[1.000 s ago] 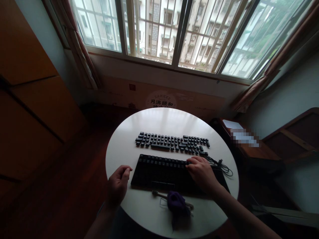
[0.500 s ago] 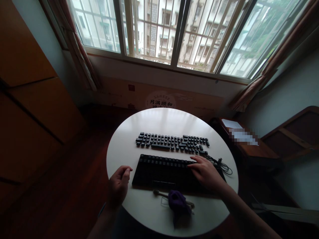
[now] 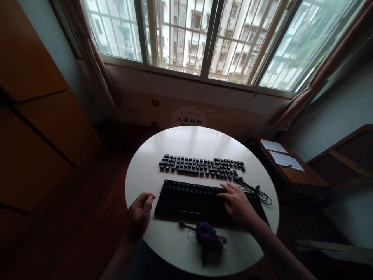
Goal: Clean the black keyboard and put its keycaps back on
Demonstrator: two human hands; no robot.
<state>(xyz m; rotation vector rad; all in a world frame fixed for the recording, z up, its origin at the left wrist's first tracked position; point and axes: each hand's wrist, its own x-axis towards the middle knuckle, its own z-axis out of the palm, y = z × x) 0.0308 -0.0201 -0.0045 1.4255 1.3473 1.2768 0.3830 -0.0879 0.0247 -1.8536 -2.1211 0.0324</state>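
Note:
A black keyboard (image 3: 186,208) lies on the round white table (image 3: 192,138). Keycaps fill its top rows, while the lower part looks bare and dark. My right hand (image 3: 237,204) rests over the right end of those rows, fingers stretched out, fingertips at the keys. Left of the keyboard, my left hand (image 3: 140,216) is closed, thumb against the curled fingers; whatever it may hold is hidden. Behind the keyboard, loose black keycaps (image 3: 189,165) stand in rows. In front lie a purple cloth (image 3: 206,235), a brush (image 3: 185,224) partly under it and a thin wire tool (image 3: 191,234).
A coiled black cable (image 3: 262,196) sits at the table's right side. Farther right, a wooden desk (image 3: 303,179) bears papers (image 3: 287,160) and a dark pen. An orange-brown cabinet (image 3: 40,132) stands at left; a barred window (image 3: 180,39) is ahead.
My right hand has shifted very slightly left along the upper key rows. My left hand stays closed in the same place. The view has moved a little.

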